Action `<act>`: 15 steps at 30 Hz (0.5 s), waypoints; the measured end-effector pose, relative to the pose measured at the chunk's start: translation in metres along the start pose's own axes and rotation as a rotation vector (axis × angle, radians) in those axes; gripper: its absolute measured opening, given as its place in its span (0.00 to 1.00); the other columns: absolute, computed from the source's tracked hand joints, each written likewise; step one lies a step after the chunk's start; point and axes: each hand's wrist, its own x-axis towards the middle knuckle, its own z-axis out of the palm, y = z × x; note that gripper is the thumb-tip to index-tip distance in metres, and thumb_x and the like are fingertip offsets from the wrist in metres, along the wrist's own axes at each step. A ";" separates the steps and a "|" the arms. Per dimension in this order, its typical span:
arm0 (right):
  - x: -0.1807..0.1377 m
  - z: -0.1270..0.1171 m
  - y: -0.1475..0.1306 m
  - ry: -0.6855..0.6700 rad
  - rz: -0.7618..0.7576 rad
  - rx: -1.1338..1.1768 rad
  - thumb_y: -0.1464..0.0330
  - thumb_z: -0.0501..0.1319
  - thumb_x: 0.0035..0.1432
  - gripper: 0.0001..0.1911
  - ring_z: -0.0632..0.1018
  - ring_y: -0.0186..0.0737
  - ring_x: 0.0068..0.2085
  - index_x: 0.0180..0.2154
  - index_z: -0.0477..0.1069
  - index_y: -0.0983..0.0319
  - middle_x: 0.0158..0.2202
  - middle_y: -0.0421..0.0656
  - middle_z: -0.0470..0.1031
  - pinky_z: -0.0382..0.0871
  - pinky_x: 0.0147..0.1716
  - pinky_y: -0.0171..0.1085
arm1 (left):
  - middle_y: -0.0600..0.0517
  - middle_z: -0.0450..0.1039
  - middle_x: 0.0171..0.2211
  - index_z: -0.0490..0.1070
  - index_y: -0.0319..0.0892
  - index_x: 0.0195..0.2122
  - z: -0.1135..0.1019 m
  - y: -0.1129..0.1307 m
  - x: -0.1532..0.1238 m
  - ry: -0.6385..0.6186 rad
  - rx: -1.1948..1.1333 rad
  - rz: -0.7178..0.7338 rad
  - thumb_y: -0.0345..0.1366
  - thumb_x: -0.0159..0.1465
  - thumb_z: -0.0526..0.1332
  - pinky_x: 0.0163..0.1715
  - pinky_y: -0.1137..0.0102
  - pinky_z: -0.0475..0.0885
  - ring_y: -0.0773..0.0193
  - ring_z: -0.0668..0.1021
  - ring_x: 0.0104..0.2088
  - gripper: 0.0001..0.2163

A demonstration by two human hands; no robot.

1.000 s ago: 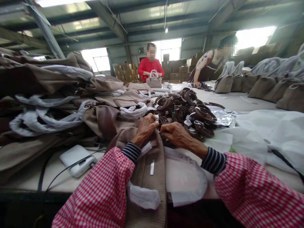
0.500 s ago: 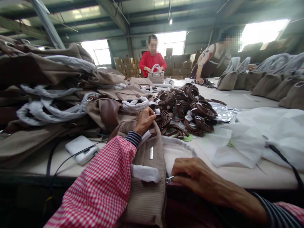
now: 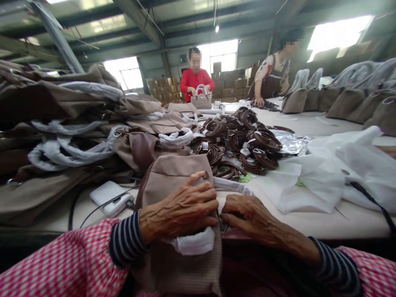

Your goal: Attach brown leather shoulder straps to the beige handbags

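The left hand [image 3: 187,204] grasps the bag [image 3: 185,270] beneath its fingers, apparently to steady it, while the right hand [image 3: 252,216] bends at the bag's edge, any grip too hidden to tell, and coiled straps [image 3: 266,142] lie heaped beyond both hands' fingertips.

Near bag [image 3: 182,272] is taupe with fine ribbing; its handle wrap [image 3: 195,243] is white. Near sleeves [image 3: 68,260] show pink-red and white check; cuffs [image 3: 128,238] are navy, pale-striped. Coiled straps [image 3: 267,143]: dark brown. Left bag pile [image 3: 34,101]: taupe and brown. Right sheets [image 3: 309,183]: translucent white. Far person's top [image 3: 199,79]: red. Far cartons [image 3: 230,84]: brown.
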 end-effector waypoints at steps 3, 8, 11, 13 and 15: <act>-0.002 0.007 0.000 0.058 -0.013 -0.171 0.63 0.56 0.75 0.17 0.72 0.36 0.31 0.32 0.71 0.61 0.30 0.40 0.75 0.58 0.33 0.36 | 0.52 0.78 0.39 0.73 0.43 0.38 0.006 -0.004 -0.007 0.097 0.028 0.035 0.38 0.76 0.58 0.70 0.51 0.56 0.58 0.76 0.44 0.10; 0.011 0.009 -0.005 0.062 -0.017 -0.379 0.66 0.54 0.75 0.17 0.67 0.35 0.23 0.31 0.70 0.61 0.23 0.39 0.73 0.49 0.27 0.38 | 0.52 0.75 0.30 0.68 0.43 0.28 0.010 -0.016 0.000 0.288 0.048 0.048 0.35 0.77 0.54 0.56 0.60 0.69 0.61 0.73 0.36 0.17; 0.020 -0.009 -0.007 0.106 -0.028 -0.466 0.64 0.51 0.77 0.20 0.67 0.35 0.21 0.32 0.71 0.61 0.21 0.40 0.72 0.47 0.26 0.39 | 0.53 0.71 0.24 0.65 0.43 0.24 -0.004 -0.024 0.010 0.428 0.070 0.076 0.37 0.78 0.53 0.42 0.63 0.69 0.63 0.71 0.31 0.21; 0.020 -0.031 -0.006 0.183 -0.020 -0.479 0.61 0.50 0.78 0.22 0.69 0.35 0.21 0.33 0.72 0.61 0.21 0.40 0.73 0.47 0.25 0.39 | 0.54 0.69 0.22 0.63 0.43 0.23 -0.023 -0.029 0.017 0.543 0.099 0.069 0.37 0.78 0.54 0.37 0.64 0.66 0.64 0.69 0.28 0.23; 0.017 -0.055 -0.002 0.310 0.017 -0.489 0.58 0.49 0.78 0.23 0.72 0.35 0.21 0.34 0.73 0.61 0.23 0.41 0.74 0.50 0.25 0.37 | 0.55 0.66 0.21 0.61 0.43 0.22 -0.040 -0.032 0.026 0.651 0.151 0.040 0.37 0.78 0.55 0.35 0.63 0.64 0.65 0.67 0.27 0.23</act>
